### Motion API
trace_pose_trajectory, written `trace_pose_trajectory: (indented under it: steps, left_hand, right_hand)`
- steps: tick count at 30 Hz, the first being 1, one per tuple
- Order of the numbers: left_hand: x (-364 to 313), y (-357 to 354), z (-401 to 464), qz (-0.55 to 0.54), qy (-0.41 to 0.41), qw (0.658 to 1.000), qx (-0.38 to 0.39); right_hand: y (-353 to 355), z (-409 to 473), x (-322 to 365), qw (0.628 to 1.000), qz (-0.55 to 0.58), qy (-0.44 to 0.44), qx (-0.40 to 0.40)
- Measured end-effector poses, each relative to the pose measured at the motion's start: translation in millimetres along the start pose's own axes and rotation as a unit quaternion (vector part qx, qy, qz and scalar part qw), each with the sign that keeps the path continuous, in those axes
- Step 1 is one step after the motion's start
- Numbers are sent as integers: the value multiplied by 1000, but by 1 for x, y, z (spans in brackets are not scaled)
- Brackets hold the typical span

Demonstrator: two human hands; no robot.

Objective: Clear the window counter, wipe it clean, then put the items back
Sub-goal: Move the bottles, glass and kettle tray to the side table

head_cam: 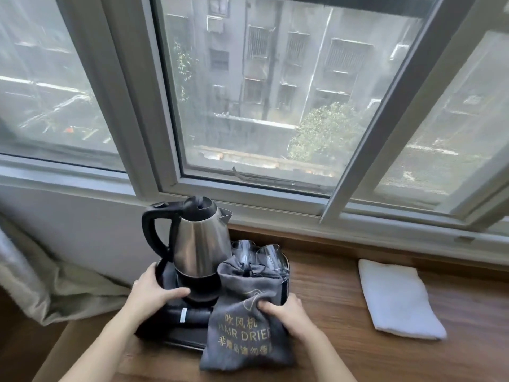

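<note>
A black tray point(176, 333) sits at the left end of the wooden window counter point(338, 326). On it stand a steel kettle point(201, 241) with a black handle and two clear glasses point(268, 257) behind a grey hair-drier bag point(242, 337). My left hand point(154, 290) grips the tray's left rim, thumb lying inside toward the kettle base. My right hand point(286, 312) holds the tray's right edge, its thumb pressing into the bag. A folded white cloth point(396, 297) lies on the counter to the right.
The window frame point(248, 199) runs along the back of the counter, with a sliding pane partly open at the right. A pale curtain point(41, 279) bunches against the wall at the left. Bare wood lies between the tray and the cloth.
</note>
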State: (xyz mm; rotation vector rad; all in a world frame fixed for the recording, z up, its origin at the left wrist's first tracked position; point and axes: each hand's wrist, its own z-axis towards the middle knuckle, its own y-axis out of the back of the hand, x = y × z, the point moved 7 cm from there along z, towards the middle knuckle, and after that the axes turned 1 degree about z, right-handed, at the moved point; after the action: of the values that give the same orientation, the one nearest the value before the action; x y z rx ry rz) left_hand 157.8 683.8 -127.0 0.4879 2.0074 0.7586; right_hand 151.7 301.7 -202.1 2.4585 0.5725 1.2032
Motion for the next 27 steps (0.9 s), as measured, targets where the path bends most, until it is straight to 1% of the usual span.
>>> trace_pose_trajectory:
  steps: [3, 8, 11, 13, 20, 24, 27]
  left_hand:
    - [-17, -1, -2, 34, -9, 999, -10]
    - [-20, -5, -7, 31, -2, 999, -34]
    - [-18, -7, -3, 28, -4, 999, -39]
    - [-17, -8, -3, 24, -3, 999, -39]
    - [-14, -9, -20, -22, -10, 999, -48]
    - [-20, -8, -31, -45, -30, 997, -61]
    - [-29, -10, -42, -55, -54, 995, -55]
  right_hand:
    - [-2, -2, 3, 1000, 7, -6, -14]
    - [-2, -13, 2, 997, 52, -44, -45]
    - [4, -47, 31, 995, 64, -34, -63]
    - [7, -58, 38, 994, 74, -27, -69]
    - [10, -69, 34, 992, 93, -15, -86]
    - [17, -78, 30, 992, 85, -14, -88]
    - [27, -84, 25, 991, 92, -1, -93]
